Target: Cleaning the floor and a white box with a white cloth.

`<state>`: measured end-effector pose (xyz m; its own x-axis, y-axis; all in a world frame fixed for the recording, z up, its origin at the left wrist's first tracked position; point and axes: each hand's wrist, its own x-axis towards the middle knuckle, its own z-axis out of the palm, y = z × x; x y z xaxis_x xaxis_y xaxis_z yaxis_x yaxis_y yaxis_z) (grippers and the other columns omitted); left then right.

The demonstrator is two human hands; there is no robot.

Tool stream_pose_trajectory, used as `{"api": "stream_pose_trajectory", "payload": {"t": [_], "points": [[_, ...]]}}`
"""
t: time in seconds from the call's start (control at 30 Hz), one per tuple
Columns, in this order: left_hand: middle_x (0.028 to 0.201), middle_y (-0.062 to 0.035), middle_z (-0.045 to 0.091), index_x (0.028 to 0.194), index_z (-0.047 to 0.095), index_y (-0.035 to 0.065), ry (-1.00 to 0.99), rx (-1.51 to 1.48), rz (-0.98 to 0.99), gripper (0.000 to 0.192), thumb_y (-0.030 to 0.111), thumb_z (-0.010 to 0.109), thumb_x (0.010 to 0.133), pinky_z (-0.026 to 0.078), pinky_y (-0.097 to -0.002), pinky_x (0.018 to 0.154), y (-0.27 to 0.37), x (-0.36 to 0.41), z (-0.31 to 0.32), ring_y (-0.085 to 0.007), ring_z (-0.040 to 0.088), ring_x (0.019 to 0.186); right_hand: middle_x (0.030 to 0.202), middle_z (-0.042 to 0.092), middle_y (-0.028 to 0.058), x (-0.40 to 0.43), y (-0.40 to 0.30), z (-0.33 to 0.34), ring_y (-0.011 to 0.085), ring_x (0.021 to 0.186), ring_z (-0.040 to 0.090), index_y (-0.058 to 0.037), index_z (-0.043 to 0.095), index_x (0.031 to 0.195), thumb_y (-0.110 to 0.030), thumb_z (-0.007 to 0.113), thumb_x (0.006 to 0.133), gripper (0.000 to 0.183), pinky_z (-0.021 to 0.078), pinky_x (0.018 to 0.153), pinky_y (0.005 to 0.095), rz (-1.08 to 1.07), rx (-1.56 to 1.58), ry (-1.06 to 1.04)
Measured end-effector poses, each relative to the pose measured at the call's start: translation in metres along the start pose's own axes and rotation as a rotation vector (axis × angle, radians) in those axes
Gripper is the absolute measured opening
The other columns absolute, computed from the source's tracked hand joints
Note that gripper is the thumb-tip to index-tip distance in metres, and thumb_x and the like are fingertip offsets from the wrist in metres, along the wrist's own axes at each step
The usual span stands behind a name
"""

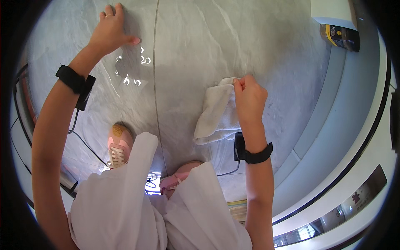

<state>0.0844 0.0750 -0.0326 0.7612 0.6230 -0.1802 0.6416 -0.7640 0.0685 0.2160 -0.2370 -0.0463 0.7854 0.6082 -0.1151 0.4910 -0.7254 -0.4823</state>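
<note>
Between the thumb and fingers of my right hand (pixel 250 97) the edge of an off-white cloth (pixel 215 111) is pinched. The cloth is folded and hangs or lies towards me, over the grey marble-look floor (pixel 187 56); whether it touches the floor I cannot tell. Farther off to the left, my left hand (pixel 110 32) is over the floor with its thumb spread from the fingers and nothing visible in it. Its palm side is hidden. Small bright ring-shaped reflections lie on the shiny floor just below this hand.
Two pink shoes (pixel 120 142) stand on the floor under my white trousers (pixel 112 206). A curved white cabinet (pixel 331 193) runs along the right. A dark container with a yellow band (pixel 339 37) sits by a white box-like corner (pixel 332 14). Cables (pixel 89 148) trail from both wrist straps (pixel 71 78).
</note>
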Motion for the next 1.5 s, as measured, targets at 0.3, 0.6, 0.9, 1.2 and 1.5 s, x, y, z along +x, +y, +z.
{"api": "stream_pose_trajectory", "payload": {"t": [0.3,0.6,0.9,1.2,1.5], "points": [[0.128,-0.0274,0.031,0.129,0.023,-0.0065,-0.005,0.017,-0.006,0.102,0.023,0.080,0.051,0.041,-0.0392,0.091,-0.001,0.002,0.006,-0.0408,0.038,0.112,0.062,0.056,0.0155,-0.007,0.002,-0.003,0.0340,0.058,0.055,-0.0017,0.050,0.068,-0.013,0.060,0.077,0.017,0.0426,0.052,0.0404,0.020,-0.036,-0.024],[0.126,-0.0268,0.033,0.128,0.023,-0.0068,0.005,0.022,0.003,0.101,0.021,0.080,0.051,0.041,-0.0391,0.091,-0.001,0.002,0.008,-0.0412,0.038,0.112,0.063,0.057,0.0160,-0.013,0.007,-0.005,0.0349,0.059,0.056,-0.0014,0.051,0.070,-0.012,0.060,0.077,0.016,0.0427,0.053,0.0402,0.010,-0.023,-0.027],[0.125,-0.0264,0.033,0.128,0.023,-0.0072,-0.011,0.003,-0.015,0.099,0.020,0.080,0.051,0.042,-0.0394,0.090,-0.002,0.002,0.012,-0.0411,0.039,0.111,0.062,0.057,0.0163,-0.010,0.004,-0.002,0.0346,0.057,0.056,-0.0003,0.052,0.067,-0.012,0.062,0.075,0.018,0.0423,0.052,0.0403,0.073,0.008,-0.015],[0.124,-0.0253,0.034,0.127,0.024,-0.0068,-0.016,0.015,-0.025,0.098,0.020,0.080,0.051,0.042,-0.0393,0.089,0.000,0.000,0.012,-0.0413,0.038,0.111,0.062,0.057,0.0167,-0.008,0.005,-0.005,0.0339,0.058,0.056,0.0008,0.053,0.067,-0.011,0.062,0.074,0.017,0.0424,0.052,0.0380,0.141,0.050,-0.031],[0.126,-0.0267,0.032,0.127,0.023,-0.0060,-0.054,-0.015,-0.038,0.098,0.021,0.080,0.051,0.042,-0.0394,0.090,-0.001,0.001,0.013,-0.0417,0.037,0.113,0.061,0.056,0.0161,-0.009,0.005,-0.004,0.0338,0.056,0.055,0.0005,0.053,0.065,-0.011,0.063,0.072,0.017,0.0420,0.052,0.0378,0.188,0.070,-0.033]]}}
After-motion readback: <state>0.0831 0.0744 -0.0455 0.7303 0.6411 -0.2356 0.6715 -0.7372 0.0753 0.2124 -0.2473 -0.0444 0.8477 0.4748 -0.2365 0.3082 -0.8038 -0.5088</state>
